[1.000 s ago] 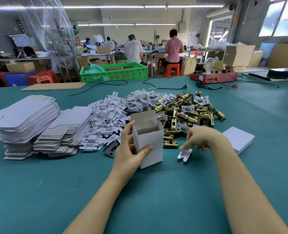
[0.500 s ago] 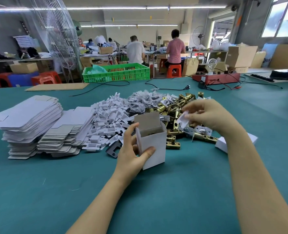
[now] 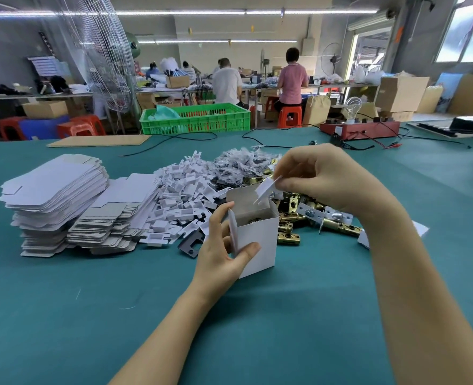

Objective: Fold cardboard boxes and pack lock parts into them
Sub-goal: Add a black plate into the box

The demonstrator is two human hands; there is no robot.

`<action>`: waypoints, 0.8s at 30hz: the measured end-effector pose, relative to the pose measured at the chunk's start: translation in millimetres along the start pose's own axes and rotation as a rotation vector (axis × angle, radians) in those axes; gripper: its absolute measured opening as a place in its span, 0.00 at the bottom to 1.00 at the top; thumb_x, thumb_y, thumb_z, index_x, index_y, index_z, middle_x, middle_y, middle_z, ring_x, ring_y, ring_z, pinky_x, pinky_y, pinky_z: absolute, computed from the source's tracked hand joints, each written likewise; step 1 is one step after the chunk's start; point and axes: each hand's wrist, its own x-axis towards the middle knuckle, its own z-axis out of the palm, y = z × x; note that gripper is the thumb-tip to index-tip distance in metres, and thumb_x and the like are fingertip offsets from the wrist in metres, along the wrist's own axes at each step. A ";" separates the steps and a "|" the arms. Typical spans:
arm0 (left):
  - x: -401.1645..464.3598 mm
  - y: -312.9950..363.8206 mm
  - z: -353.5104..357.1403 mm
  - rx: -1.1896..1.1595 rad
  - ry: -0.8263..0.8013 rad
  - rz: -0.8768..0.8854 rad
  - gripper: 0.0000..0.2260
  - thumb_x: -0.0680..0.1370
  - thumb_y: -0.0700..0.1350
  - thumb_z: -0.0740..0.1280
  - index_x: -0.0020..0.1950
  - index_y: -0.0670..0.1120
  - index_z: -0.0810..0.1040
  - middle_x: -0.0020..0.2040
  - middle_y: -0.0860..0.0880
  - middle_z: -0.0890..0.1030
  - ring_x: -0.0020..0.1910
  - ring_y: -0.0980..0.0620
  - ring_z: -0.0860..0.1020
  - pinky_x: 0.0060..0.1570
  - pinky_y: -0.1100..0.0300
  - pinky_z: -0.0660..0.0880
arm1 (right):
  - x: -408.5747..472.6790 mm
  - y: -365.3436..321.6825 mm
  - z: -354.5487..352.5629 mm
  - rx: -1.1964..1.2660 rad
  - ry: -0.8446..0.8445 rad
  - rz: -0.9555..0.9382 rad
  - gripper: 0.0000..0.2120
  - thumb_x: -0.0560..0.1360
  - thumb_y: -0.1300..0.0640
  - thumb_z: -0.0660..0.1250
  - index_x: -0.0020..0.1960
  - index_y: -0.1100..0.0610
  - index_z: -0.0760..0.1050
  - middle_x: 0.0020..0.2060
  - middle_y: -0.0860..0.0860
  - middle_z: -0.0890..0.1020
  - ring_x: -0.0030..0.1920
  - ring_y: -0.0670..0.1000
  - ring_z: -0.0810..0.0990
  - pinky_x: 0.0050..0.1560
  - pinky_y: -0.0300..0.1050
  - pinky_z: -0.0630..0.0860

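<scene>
The left hand [image 3: 224, 254] gripped the white box [image 3: 254, 232], thumb across the front face and fingers curled round the left wall. That kept the box standing upright on the green table [image 3: 91, 315] with its mouth up and the top flap [image 3: 243, 194] folded back, likely so the opening stayed clear for loading. A brass-coloured part already showed inside, low in the box, only partly visible.

The right hand [image 3: 321, 179] hung just above the open mouth, fingers and thumb pinched together on a small white card insert [image 3: 267, 188], tilted with its lower corner pointing into the box. It was probably held by the top edge so it could slide down beside the part.

Supplies lay within reach behind the box: the heap of brass lock parts [image 3: 307, 218] just right of it, loose white inserts [image 3: 185, 195] just left, and small bagged pieces [image 3: 238, 165] farther back. Flat box blanks [image 3: 57, 184] were stacked at far left. A dark plate [image 3: 192, 243] lay near the left hand's fingers.

Judged step: dropping the insert in; closing the flap not yet done.
</scene>
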 end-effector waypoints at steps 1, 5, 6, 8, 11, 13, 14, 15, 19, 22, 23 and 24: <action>0.0 -0.1 -0.1 -0.007 -0.001 -0.002 0.33 0.69 0.53 0.74 0.66 0.72 0.60 0.56 0.61 0.80 0.46 0.51 0.82 0.48 0.42 0.81 | 1.9 -1.6 4.9 -0.052 -0.019 -0.005 0.05 0.72 0.64 0.72 0.44 0.55 0.81 0.37 0.45 0.83 0.39 0.45 0.82 0.44 0.38 0.78; 0.3 -0.8 0.2 -0.017 0.000 -0.003 0.33 0.68 0.55 0.73 0.67 0.71 0.60 0.55 0.61 0.80 0.45 0.49 0.82 0.48 0.40 0.81 | 9.6 -6.7 26.6 -0.257 -0.077 -0.054 0.04 0.73 0.62 0.71 0.47 0.57 0.82 0.39 0.46 0.82 0.40 0.44 0.80 0.44 0.33 0.75; 0.5 -0.8 0.4 -0.016 0.001 -0.006 0.33 0.68 0.55 0.73 0.67 0.71 0.60 0.54 0.61 0.80 0.45 0.48 0.82 0.48 0.39 0.80 | 11.1 -7.8 31.2 -0.278 -0.092 -0.067 0.04 0.73 0.63 0.71 0.48 0.58 0.82 0.40 0.47 0.82 0.40 0.44 0.79 0.43 0.31 0.74; 0.9 -0.5 0.7 -0.014 0.005 -0.017 0.33 0.68 0.54 0.73 0.67 0.71 0.61 0.55 0.60 0.80 0.45 0.46 0.82 0.47 0.38 0.80 | 12.9 -9.9 38.6 -0.291 -0.116 -0.089 0.04 0.73 0.62 0.70 0.48 0.58 0.82 0.40 0.48 0.83 0.40 0.44 0.78 0.42 0.29 0.72; 1.3 0.2 0.4 0.001 0.007 -0.016 0.33 0.69 0.51 0.73 0.66 0.72 0.60 0.56 0.60 0.80 0.44 0.45 0.82 0.48 0.38 0.79 | 14.2 -11.8 46.1 -0.325 -0.137 -0.112 0.05 0.73 0.62 0.70 0.48 0.58 0.83 0.41 0.50 0.84 0.40 0.44 0.78 0.45 0.35 0.73; 1.1 1.1 0.2 0.005 0.009 -0.018 0.33 0.69 0.50 0.73 0.66 0.72 0.60 0.57 0.58 0.80 0.45 0.46 0.82 0.49 0.38 0.79 | 14.7 -12.4 50.3 -0.341 -0.152 -0.116 0.05 0.73 0.61 0.70 0.48 0.57 0.83 0.41 0.50 0.84 0.40 0.44 0.77 0.44 0.36 0.72; 0.9 1.8 0.1 0.006 0.010 -0.020 0.33 0.69 0.51 0.73 0.66 0.72 0.61 0.58 0.56 0.80 0.45 0.46 0.82 0.49 0.38 0.79 | 15.2 -12.5 52.3 -0.346 -0.168 -0.113 0.06 0.74 0.61 0.70 0.49 0.57 0.83 0.41 0.50 0.84 0.40 0.44 0.77 0.43 0.35 0.72; 1.0 2.4 0.1 0.007 0.011 -0.024 0.33 0.69 0.52 0.73 0.66 0.72 0.61 0.59 0.54 0.80 0.45 0.46 0.82 0.49 0.38 0.79 | 15.5 -12.6 54.4 -0.350 -0.185 -0.107 0.06 0.74 0.61 0.69 0.50 0.56 0.83 0.42 0.50 0.84 0.40 0.45 0.77 0.41 0.33 0.71; 1.4 2.8 0.3 -0.003 0.012 -0.022 0.33 0.70 0.50 0.73 0.66 0.71 0.61 0.57 0.57 0.80 0.45 0.44 0.82 0.48 0.37 0.79 | 15.1 -10.5 54.4 -0.320 -0.204 -0.076 0.08 0.75 0.59 0.69 0.54 0.56 0.82 0.44 0.49 0.84 0.42 0.44 0.78 0.40 0.25 0.68; 0.9 3.6 0.3 -0.010 0.010 -0.029 0.33 0.69 0.52 0.73 0.67 0.71 0.61 0.56 0.57 0.80 0.45 0.43 0.81 0.48 0.37 0.78 | 13.4 -9.5 45.1 -0.286 -0.149 -0.058 0.08 0.75 0.59 0.70 0.53 0.56 0.82 0.42 0.49 0.83 0.40 0.43 0.77 0.41 0.27 0.71; 0.7 4.7 0.8 -0.014 0.010 -0.035 0.33 0.68 0.53 0.73 0.67 0.71 0.61 0.56 0.57 0.80 0.45 0.43 0.81 0.48 0.37 0.78 | 13.0 -8.6 41.1 -0.272 -0.124 -0.050 0.08 0.74 0.59 0.70 0.53 0.56 0.82 0.41 0.49 0.83 0.39 0.42 0.78 0.42 0.28 0.72; 0.2 5.4 0.6 -0.014 0.007 -0.031 0.33 0.68 0.54 0.73 0.67 0.71 0.60 0.55 0.56 0.80 0.45 0.42 0.81 0.48 0.36 0.78 | 12.4 -7.4 37.0 -0.254 -0.097 -0.039 0.07 0.74 0.60 0.70 0.52 0.57 0.82 0.39 0.48 0.82 0.39 0.41 0.78 0.42 0.28 0.72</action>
